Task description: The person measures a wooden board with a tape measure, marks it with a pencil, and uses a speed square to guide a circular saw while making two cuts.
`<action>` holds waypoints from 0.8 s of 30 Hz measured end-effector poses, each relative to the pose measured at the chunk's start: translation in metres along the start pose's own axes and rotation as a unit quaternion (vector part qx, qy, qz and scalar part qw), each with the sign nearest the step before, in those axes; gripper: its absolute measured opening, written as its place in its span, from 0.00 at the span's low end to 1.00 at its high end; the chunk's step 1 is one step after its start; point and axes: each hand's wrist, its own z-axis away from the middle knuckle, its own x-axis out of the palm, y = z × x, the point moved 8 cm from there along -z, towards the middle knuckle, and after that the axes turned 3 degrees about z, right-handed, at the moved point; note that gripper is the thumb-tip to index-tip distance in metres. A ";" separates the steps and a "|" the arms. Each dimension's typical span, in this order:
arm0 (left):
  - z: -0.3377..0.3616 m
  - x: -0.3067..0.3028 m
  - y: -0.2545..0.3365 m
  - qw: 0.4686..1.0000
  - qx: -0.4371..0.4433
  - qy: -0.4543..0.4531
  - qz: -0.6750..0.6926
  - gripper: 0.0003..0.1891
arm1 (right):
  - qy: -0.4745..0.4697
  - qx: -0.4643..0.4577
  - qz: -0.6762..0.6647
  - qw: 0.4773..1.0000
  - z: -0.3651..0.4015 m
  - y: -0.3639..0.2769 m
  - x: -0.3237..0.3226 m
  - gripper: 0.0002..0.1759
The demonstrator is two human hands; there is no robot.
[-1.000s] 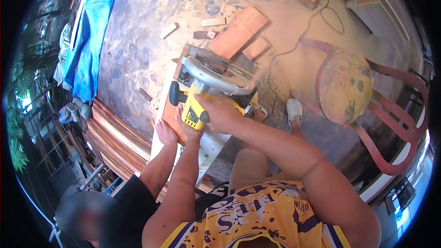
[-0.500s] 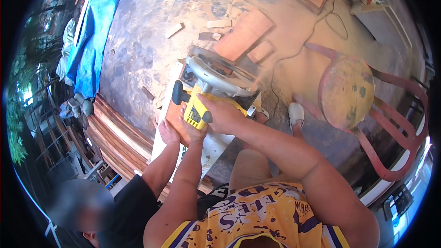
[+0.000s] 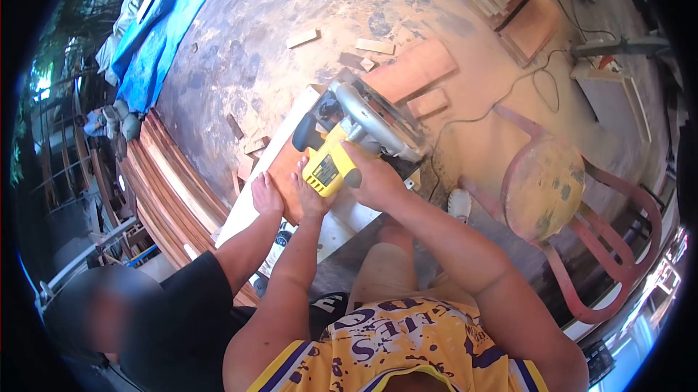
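My right hand (image 3: 374,180) is closed round the rear handle of a yellow circular saw (image 3: 329,163). The saw's silver blade guard (image 3: 382,119) points to the upper right. Beneath the saw, a reddish-brown board (image 3: 280,174) lies on a white work surface (image 3: 236,214). My left hand (image 3: 313,197) rests on the board, against the saw's yellow housing, with its visible fingers stretched out; its thumb side is partly hidden. Just left of it, a co-worker's hand (image 3: 267,194) presses on the same board. The blade and the cut line cannot be seen.
A worn red chair (image 3: 545,188) stands at the right. Boards (image 3: 418,69) and offcuts (image 3: 303,38) lie on the dusty floor, with a cable (image 3: 465,119) across it. Long planks (image 3: 171,181) and a blue tarp (image 3: 156,50) are at the left.
The camera view has shifted. The saw, still in my right hand, has moved right relative to the co-worker's hand, and more of the board shows beside it.
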 end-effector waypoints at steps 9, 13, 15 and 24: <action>0.001 0.004 0.000 1.000 -0.005 -0.011 0.013 0.53 | 0.024 -0.019 0.001 1.000 -0.004 -0.005 -0.002 0.48; 0.004 0.002 -0.003 0.999 -0.002 -0.013 0.051 0.54 | 0.053 -0.046 0.016 0.997 -0.004 -0.006 -0.001 0.49; 0.005 0.003 -0.002 0.996 -0.006 -0.016 0.088 0.54 | 0.052 -0.040 0.007 0.998 -0.007 -0.001 0.003 0.48; 0.006 -0.014 0.010 0.992 0.024 0.033 0.122 0.48 | -0.041 0.027 0.012 0.999 -0.014 -0.001 0.007 0.48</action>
